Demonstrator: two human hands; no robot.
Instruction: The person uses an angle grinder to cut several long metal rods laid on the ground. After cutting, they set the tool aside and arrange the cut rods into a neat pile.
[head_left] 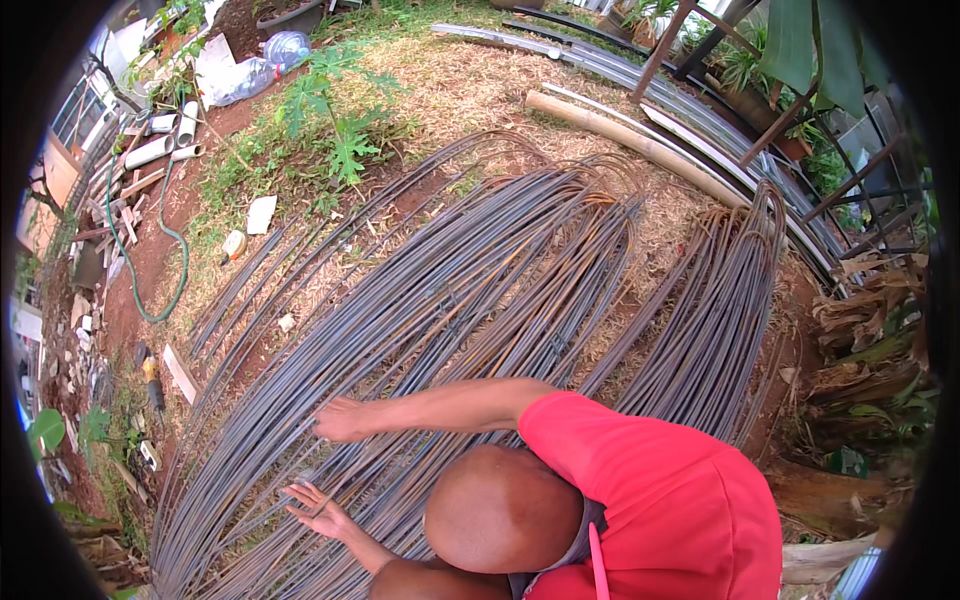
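Observation:
Neither of my hands is in view. Another person in a red shirt (680,490) bends low over a large bundle of long, thin steel bars (400,320), rusty in places and bent round into loops at the far end. That person's one hand (345,419) reaches out over the bars with its fingers curled downward; whether it grips a bar I cannot tell. The person's other hand (318,508), nearer to me, is held over the bars with its fingers spread. A narrower bundle of bent bars (710,310) lies to the right.
A bamboo pole (630,145) and metal lengths (600,65) lie along the far right. Left are a green hose (183,270), white pipe pieces (150,152), a wood strip (181,374) and rubble. A leafy plant (335,115) grows beyond the bars; dry leaves (870,370) pile up right.

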